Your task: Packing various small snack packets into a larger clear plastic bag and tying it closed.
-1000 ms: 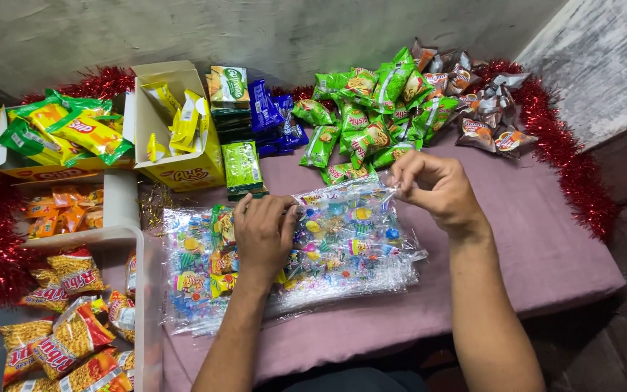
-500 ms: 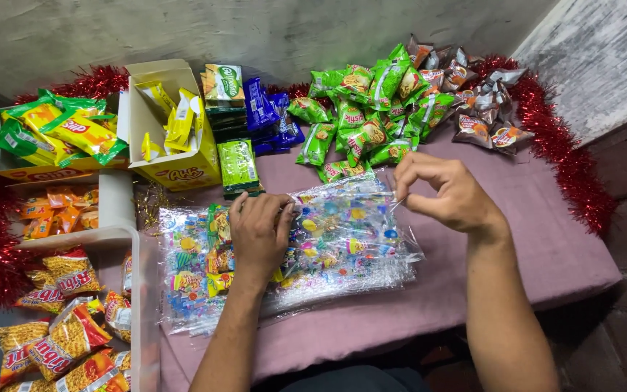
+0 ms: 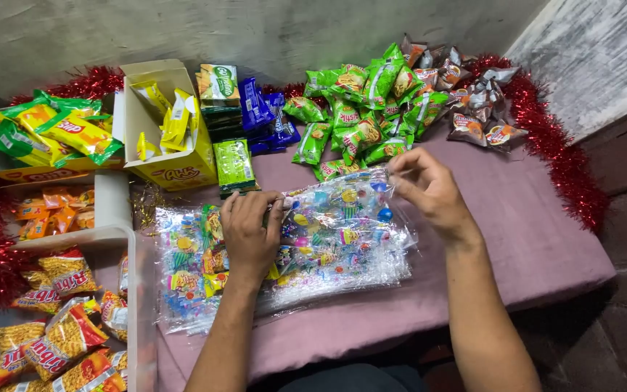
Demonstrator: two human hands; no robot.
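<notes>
Fingers [image 3: 400, 174] of the right hand [image 3: 429, 192] pinch the far right corner of the clear toy packets [image 3: 328, 232]. The left hand [image 3: 250, 232] lies flat on them, fingers spread (holding them down). The packets stretch left to right across the bench [image 3: 531, 225].

Clear candy packets [image 3: 328, 239] on table [image 3: 538, 239], snack pouches [image 3: 357, 116] behind, boxes [image 3: 168, 123] at left rear
</notes>
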